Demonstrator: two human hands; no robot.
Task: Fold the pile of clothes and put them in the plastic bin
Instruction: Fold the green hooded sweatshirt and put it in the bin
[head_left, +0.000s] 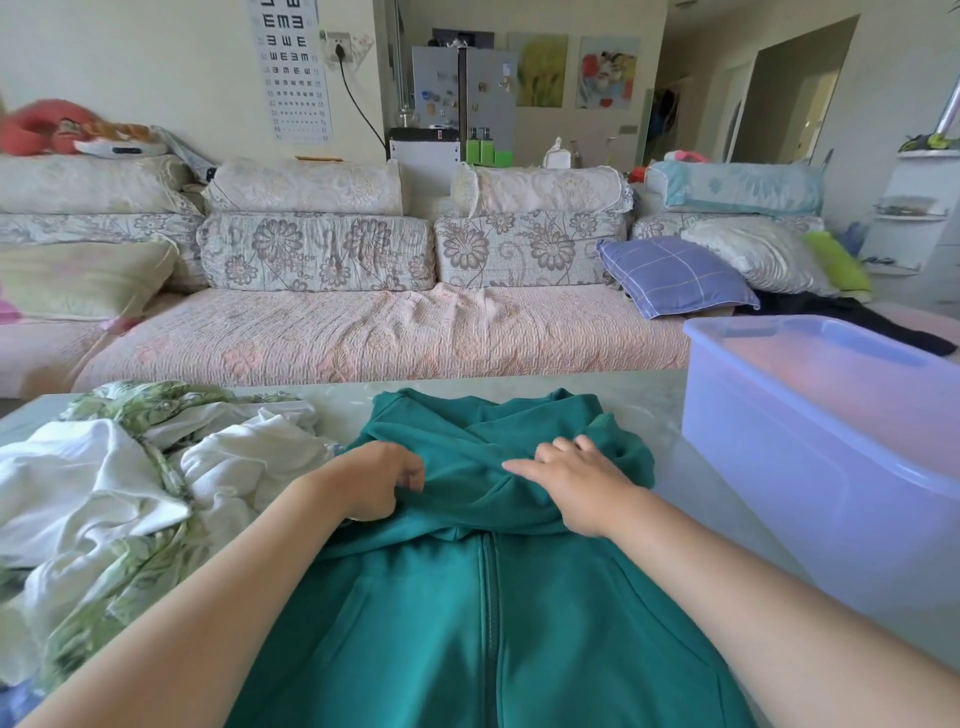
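Note:
A teal zip-up jacket (467, 613) lies flat on the table in front of me, zipper facing up, its sleeves folded across the chest. My left hand (382, 483) grips a fold of teal sleeve fabric with curled fingers. My right hand (576, 483) lies flat on the crossed sleeves, fingers straight, pressing them down. A pile of unfolded clothes (130, 499), white and green-patterned, sits to the left of the jacket. The translucent plastic bin (831, 467) stands at the right on the table, its inside hard to see.
The pale table (670, 410) shows bare surface between the jacket and the bin. Behind it runs a long floral sofa (389, 332) with several cushions, a blue checked pillow (675, 275) and dark clothing at its right end.

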